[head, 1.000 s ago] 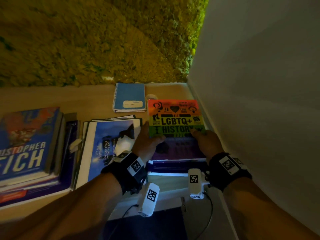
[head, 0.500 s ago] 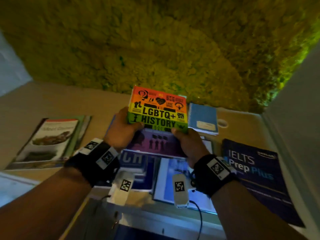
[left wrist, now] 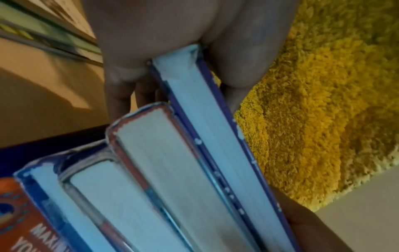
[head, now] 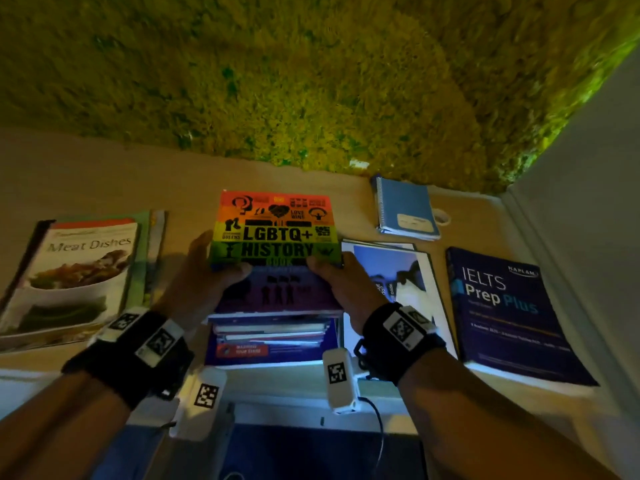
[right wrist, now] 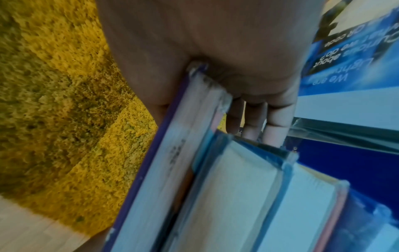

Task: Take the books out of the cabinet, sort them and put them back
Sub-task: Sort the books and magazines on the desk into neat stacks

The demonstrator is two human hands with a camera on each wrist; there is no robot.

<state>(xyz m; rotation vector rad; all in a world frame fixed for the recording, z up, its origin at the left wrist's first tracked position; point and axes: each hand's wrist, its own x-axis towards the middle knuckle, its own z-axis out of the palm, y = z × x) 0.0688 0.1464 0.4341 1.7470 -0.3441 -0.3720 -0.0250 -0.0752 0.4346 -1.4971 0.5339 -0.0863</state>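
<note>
Presently, left hand [head: 194, 282] and right hand [head: 343, 285] each grip the rainbow book [head: 277, 237] at frame centre atop the stack [head: 273, 337]; advise lowering flat, edges squared, before releasing.

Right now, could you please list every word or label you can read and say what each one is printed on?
"LGBTQ+ HISTORY": rainbow book, gripped by left hand and right hand.
"Meat Dishes": cookbook.
"IELTS Prep Plus", "KAPLAN": navy book.
"LOVE WINS": small, same rainbow cover.
"MAXIM...": orange cover, cut off.
"We are...": blue brochure, mostly blurred.
Notebook label: unreadable.
</note>
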